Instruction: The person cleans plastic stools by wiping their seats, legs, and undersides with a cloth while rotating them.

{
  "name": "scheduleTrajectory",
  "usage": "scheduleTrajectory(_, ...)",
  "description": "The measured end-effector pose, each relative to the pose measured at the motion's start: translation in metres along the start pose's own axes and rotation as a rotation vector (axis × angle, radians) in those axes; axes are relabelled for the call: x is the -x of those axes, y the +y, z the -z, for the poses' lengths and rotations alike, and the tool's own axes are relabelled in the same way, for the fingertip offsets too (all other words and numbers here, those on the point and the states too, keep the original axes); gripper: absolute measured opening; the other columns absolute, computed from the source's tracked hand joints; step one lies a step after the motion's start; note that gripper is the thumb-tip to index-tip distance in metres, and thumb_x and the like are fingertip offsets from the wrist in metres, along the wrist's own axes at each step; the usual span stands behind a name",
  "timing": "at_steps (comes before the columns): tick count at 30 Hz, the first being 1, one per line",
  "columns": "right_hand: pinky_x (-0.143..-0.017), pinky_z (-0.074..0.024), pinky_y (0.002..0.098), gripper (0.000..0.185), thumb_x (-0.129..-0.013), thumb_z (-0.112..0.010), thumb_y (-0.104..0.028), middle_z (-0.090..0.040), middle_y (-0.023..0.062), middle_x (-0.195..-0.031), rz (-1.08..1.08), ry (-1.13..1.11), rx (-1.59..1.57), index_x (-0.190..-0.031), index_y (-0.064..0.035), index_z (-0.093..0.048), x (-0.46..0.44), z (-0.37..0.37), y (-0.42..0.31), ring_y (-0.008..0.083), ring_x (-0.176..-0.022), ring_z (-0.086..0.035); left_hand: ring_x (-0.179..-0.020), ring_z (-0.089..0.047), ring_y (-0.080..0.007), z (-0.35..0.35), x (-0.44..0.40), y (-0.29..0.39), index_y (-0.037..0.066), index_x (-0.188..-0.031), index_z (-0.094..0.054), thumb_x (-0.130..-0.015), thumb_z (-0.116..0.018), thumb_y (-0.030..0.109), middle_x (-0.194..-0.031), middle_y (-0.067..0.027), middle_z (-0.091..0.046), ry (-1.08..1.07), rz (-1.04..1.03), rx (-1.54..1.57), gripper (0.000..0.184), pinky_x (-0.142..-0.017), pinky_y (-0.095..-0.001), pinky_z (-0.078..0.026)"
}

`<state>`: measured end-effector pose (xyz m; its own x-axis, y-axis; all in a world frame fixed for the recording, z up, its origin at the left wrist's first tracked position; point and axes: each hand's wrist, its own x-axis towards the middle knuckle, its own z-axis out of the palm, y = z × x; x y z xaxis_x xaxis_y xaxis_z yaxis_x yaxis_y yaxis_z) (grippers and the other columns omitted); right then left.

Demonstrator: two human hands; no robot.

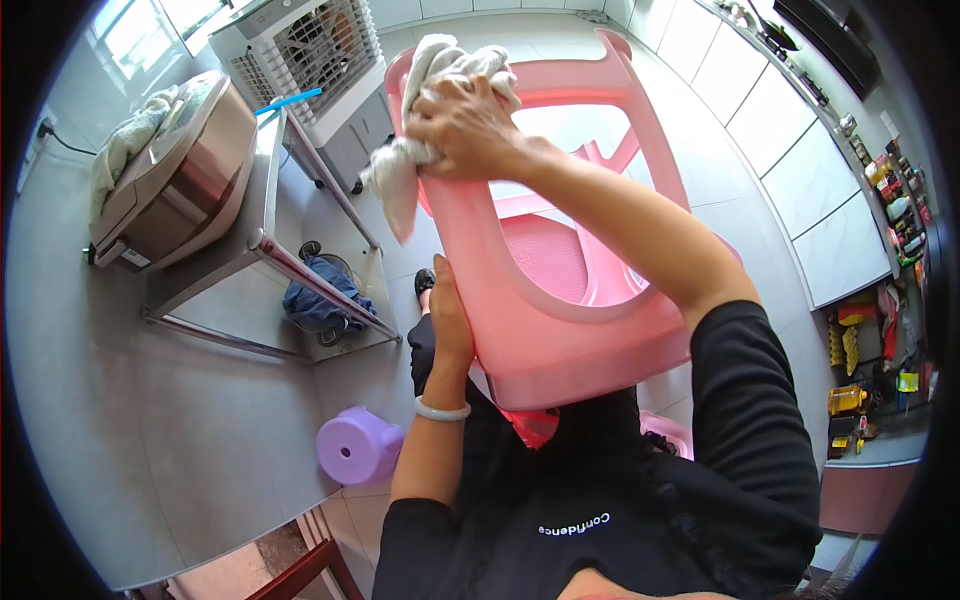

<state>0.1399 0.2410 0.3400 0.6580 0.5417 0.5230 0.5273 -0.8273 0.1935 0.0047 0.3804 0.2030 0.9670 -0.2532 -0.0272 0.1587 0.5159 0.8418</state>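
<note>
A pink plastic stool (575,352) is tipped on its side in front of my body, its seat edge towards me and its legs pointing away. My left hand (450,315), below a pale bangle, grips the stool's left side; its fingertips are partly hidden. Bunched in my right hand (465,130) is a whitish cloth (438,58), pressed against the far end of the stool's left leg. One end of that cloth hangs down beside the leg. Through the stool's openings a textured pink surface (545,255) shows.
At left, a metal-framed table (205,270) carries a brown countertop appliance (190,165) with another cloth (130,140) on it. An air cooler (310,55) stands behind. A small purple stool (355,445) is on the floor. White cabinets (770,125) and stocked shelves (860,350) line the right.
</note>
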Motion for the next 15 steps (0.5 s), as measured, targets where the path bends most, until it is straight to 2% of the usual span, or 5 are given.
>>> scheduleTrajectory(4, -0.091, -0.034, 0.0543, 0.039, -0.069, -0.076, -0.035, -0.058, 0.0052, -0.12, 0.073, 0.008, -0.179, -0.104, -0.0194, -0.068, 0.064, 0.032, -0.046, 0.0325, -0.121, -0.043, -0.104, -0.059, -0.0184, 0.015, -0.007, -0.014, 0.0, -0.123, -0.054, -0.106, -0.034, 0.037, -0.115, -0.01, -0.059, 0.102, -0.054, -0.122, 0.046, -0.09, -0.0314, -0.048)
scheduleTrajectory(7, -0.091, -0.034, 0.0524, 0.038, -0.069, -0.075, -0.027, -0.056, 0.0062, -0.12, 0.12, 0.012, -0.357, -0.105, -0.018, -0.067, 0.124, 0.068, -0.084, 0.0342, -0.123, -0.042, -0.112, -0.057, -0.0194, 0.04, -0.006, -0.065, 0.001, -0.131, -0.047, -0.105, -0.038, 0.033, -0.123, -0.0089, -0.057, -0.087, -0.108, 0.35, 0.042, -0.096, -0.0336, -0.047)
scheduleTrajectory(11, -0.087, -0.0355, 0.0523, 0.042, -0.06, -0.08, -0.029, -0.053, 0.0056, -0.119, 0.166, -0.213, -0.321, -0.097, -0.0164, -0.063, 0.187, 0.125, -0.106, 0.0335, -0.125, -0.042, -0.116, -0.055, -0.0206, 0.04, -0.005, -0.062, 0.002, -0.134, -0.046, -0.104, -0.041, 0.035, -0.128, -0.0107, -0.054, -0.137, -0.043, 0.301, 0.046, -0.099, -0.0355, -0.046)
scheduleTrajectory(12, -0.095, -0.034, 0.0554, 0.038, -0.065, -0.081, -0.03, -0.054, 0.0038, -0.12, 0.1, -0.238, -0.394, -0.098, -0.0187, -0.066, 0.198, 0.133, -0.105, 0.0346, -0.126, -0.042, -0.117, -0.054, -0.0209, 0.039, -0.008, -0.059, 0.002, -0.135, -0.045, -0.103, -0.041, 0.036, -0.129, -0.0111, -0.054, -0.141, -0.035, 0.28, 0.047, -0.1, -0.036, -0.045)
scheduleTrajectory(15, -0.097, -0.0334, 0.0538, 0.041, -0.061, -0.083, -0.028, -0.055, 0.005, -0.119, 0.015, -0.187, -0.373, -0.098, -0.019, -0.067, 0.222, 0.146, -0.089, 0.0338, -0.126, -0.042, -0.12, -0.053, -0.0218, 0.035, -0.01, -0.05, 0.002, -0.137, -0.044, -0.102, -0.043, 0.038, -0.133, -0.0125, -0.052, -0.149, -0.028, 0.229, 0.05, -0.103, -0.0374, -0.044)
